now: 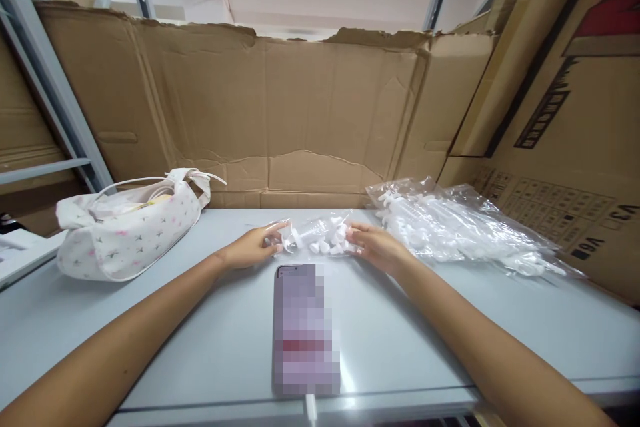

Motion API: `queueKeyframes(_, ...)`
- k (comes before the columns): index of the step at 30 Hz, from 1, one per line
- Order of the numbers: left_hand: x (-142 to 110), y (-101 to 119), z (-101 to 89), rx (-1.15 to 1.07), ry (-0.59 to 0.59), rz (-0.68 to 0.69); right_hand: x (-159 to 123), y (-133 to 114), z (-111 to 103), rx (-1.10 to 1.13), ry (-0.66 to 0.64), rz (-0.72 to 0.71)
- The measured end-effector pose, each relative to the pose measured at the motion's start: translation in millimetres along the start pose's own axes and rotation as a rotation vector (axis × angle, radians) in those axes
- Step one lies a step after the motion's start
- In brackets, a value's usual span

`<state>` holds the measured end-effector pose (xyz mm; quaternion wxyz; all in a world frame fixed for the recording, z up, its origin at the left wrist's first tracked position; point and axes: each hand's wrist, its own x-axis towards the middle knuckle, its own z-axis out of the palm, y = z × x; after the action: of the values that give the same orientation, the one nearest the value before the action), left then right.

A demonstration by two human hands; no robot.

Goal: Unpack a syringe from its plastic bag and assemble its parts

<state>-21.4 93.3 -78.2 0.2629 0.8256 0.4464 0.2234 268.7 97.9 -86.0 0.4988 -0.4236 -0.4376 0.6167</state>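
A small clear plastic bag [316, 235] with several small white plastic parts lies on the grey table [200, 320], straight ahead of me. My left hand [255, 247] pinches the bag's left end with its fingers drawn together. My right hand [376, 247] grips the bag's right end, fingers curled on the plastic. Both forearms reach in from the lower corners.
A phone [305, 330] lies flat just in front of the bag, with a white cable [311, 410] at its near end. A white patterned cloth bag [127, 230] sits at the left. A heap of clear packets [460, 227] lies at the right. Cardboard sheets [300, 113] wall the back and right.
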Motion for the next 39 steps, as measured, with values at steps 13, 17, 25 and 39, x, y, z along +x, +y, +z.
queueKeyframes(13,-9,-5,-25.9,0.565,0.153,-0.084,9,1,-15,-0.097,0.184,-0.148)
queueKeyframes(17,-12,-15,-38.7,0.658,0.188,-0.203,10,-2,-16,-0.106,0.228,-0.161)
queueKeyframes(25,-15,-38,-56.6,0.650,0.300,-0.421,3,-13,-11,-0.082,0.307,-0.181)
queueKeyframes(39,6,10,-5.3,-0.256,0.369,-0.140,-1,-22,-13,-0.172,0.313,-0.490)
